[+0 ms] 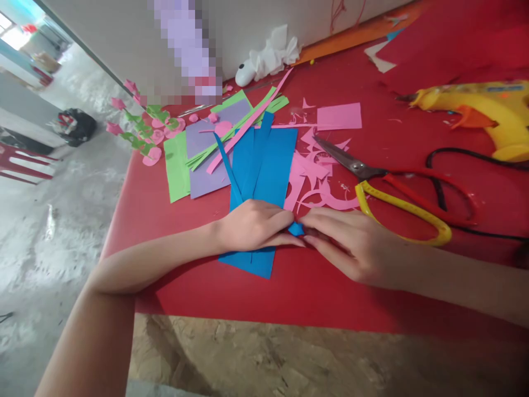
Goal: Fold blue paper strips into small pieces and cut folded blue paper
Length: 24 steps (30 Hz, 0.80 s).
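Note:
A small folded blue paper star (pixel 296 228) is pinched between both hands, above the front part of the red table (pixel 198 292). My left hand (pixel 257 225) has its fingers closed on the star's left side and lies over blue paper sheets (pixel 273 165). My right hand (pixel 351 240) grips the star from the right with thumb and fingertips. Two blue paper strips (pixel 230 170) stick up behind my left hand. Pink paper scraps (pixel 316 171) lie just beyond the fingers. The hands partly hide the star.
Scissors (pixel 359 168) with red and yellow handles lie beyond my right hand. A yellow glue gun (pixel 467 110) and its black cord are at the right. Purple paper (pixel 206 179), green paper (pixel 177 171) and pink paper flowers (pixel 152 154) lie at the left.

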{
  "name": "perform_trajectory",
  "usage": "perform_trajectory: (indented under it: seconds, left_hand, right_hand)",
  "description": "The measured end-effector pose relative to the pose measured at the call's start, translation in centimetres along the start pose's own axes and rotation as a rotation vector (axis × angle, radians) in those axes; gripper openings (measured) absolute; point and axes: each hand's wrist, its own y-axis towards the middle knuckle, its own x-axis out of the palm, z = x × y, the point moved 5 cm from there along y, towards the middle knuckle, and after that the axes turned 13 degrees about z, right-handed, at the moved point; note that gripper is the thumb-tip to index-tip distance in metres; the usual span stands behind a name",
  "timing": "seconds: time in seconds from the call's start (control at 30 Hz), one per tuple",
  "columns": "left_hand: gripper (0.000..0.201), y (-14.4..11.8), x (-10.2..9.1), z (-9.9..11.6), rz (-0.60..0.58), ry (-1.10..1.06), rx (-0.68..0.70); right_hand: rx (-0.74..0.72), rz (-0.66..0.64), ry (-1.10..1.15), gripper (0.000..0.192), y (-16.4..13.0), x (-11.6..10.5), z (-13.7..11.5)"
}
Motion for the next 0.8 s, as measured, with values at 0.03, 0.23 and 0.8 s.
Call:
perform_trajectory:
  seconds: [0.03, 0.23, 0.8]
  left_hand:
    - [0.040, -0.02, 0.01, -0.03, -0.001, -0.006, -0.004]
    - [0.040, -0.07, -0.06, -0.15, 0.012, -0.030, -0.030]
    - [0.042, 0.27, -0.14, 0.41, -0.022, -0.046, 0.047]
  right_hand:
    - [0.002, -0.006, -0.005, 0.016, -0.06, 0.02, 0.02]
    - [-0.026, -0.029, -0.066, 0.021, 0.03, 0.09, -0.26]
    - [-0.056, -0.005, -0.093, 0.026, -0.04, 0.14, -0.42]
